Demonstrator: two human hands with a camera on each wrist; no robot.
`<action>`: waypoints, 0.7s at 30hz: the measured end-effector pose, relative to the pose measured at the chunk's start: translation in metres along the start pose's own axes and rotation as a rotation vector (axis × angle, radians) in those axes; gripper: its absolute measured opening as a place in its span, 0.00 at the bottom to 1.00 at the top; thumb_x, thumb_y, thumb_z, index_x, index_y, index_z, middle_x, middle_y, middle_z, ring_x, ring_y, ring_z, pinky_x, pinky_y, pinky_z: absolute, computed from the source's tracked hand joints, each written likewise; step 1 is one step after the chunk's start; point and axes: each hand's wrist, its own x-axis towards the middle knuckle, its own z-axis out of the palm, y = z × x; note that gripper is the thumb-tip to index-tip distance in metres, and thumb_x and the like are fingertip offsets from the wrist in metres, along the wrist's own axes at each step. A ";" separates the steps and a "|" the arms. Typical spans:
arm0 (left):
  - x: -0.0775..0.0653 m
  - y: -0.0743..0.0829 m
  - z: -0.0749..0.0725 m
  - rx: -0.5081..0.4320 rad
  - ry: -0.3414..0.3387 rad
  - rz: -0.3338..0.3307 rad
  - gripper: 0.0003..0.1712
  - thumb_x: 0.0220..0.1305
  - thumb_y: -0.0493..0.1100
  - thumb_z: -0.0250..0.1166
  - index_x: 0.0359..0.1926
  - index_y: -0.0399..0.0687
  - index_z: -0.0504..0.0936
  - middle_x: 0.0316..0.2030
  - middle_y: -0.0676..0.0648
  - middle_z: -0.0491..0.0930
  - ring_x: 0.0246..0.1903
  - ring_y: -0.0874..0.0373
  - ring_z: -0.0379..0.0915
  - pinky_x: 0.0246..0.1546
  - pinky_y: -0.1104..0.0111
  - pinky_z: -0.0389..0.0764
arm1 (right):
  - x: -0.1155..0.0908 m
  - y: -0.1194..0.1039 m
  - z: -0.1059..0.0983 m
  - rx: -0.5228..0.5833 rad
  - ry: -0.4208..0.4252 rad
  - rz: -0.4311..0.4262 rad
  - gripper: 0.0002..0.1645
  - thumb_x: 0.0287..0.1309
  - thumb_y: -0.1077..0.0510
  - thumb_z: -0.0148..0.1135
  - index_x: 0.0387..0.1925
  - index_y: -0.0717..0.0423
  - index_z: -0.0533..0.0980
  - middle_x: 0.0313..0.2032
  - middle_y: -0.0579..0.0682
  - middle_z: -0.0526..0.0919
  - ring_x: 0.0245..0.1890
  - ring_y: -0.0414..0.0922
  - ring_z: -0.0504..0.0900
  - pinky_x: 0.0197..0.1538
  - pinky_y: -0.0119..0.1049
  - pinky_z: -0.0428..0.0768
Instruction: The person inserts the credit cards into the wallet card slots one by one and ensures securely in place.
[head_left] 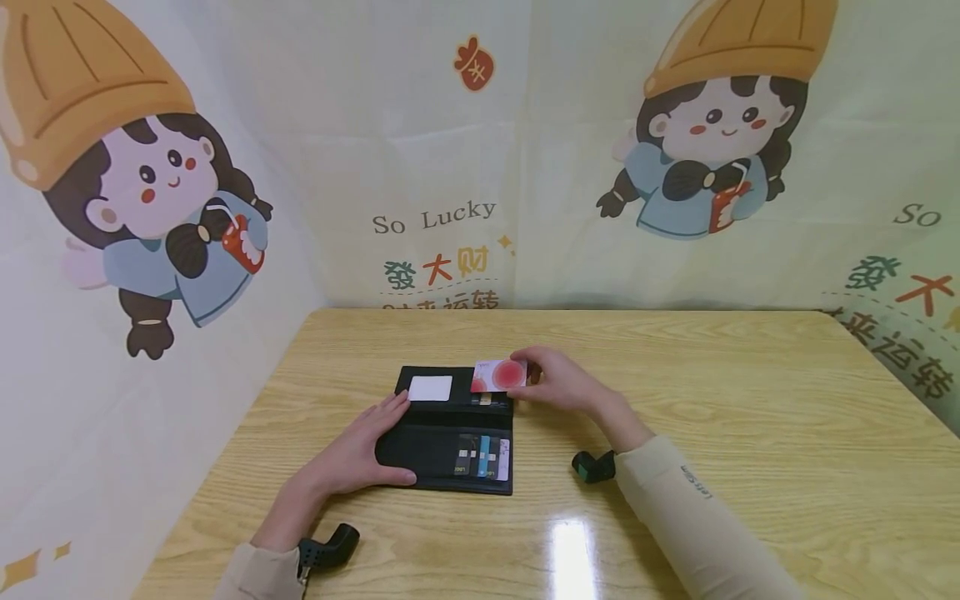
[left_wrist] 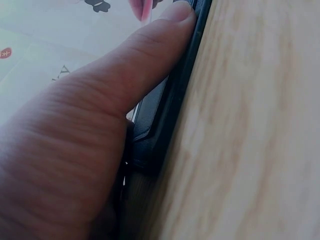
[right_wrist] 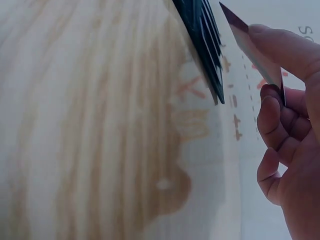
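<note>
A black card wallet [head_left: 420, 450] lies spread flat on the table, its fold running left to right. My left hand [head_left: 360, 446] rests on its left side, fingertips at the upper half and thumb on the lower edge; the left wrist view shows that thumb [left_wrist: 150, 50] pressing the rim. My right hand [head_left: 562, 379] pinches a pink and white card [head_left: 498, 376] with a red circle, over the wallet's upper right slots. In the right wrist view the card [right_wrist: 255, 52] is between thumb and fingers, apart from the wallet [right_wrist: 202, 45]. Several cards [head_left: 483, 457] sit in the lower right slots.
A white card or window [head_left: 431, 388] shows in the wallet's upper left. Black wrist devices [head_left: 330, 546] are worn at both sleeves. The wooden table [head_left: 712, 375] meets a printed cloth backdrop [head_left: 570, 258] at the back and left.
</note>
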 end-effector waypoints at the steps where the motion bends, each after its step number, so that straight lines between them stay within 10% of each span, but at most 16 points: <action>1: 0.000 0.000 0.000 0.002 0.001 0.001 0.66 0.48 0.69 0.76 0.78 0.43 0.57 0.79 0.46 0.50 0.76 0.40 0.41 0.73 0.43 0.44 | 0.001 0.000 0.001 -0.009 -0.003 0.000 0.33 0.58 0.53 0.75 0.61 0.62 0.76 0.46 0.49 0.80 0.43 0.47 0.75 0.48 0.39 0.79; 21: 0.001 -0.001 -0.001 0.004 -0.003 -0.002 0.66 0.48 0.69 0.76 0.78 0.42 0.56 0.79 0.45 0.50 0.76 0.40 0.41 0.72 0.42 0.45 | 0.011 -0.008 0.010 -0.020 -0.114 -0.003 0.32 0.58 0.52 0.75 0.60 0.62 0.77 0.40 0.48 0.80 0.39 0.46 0.75 0.44 0.38 0.77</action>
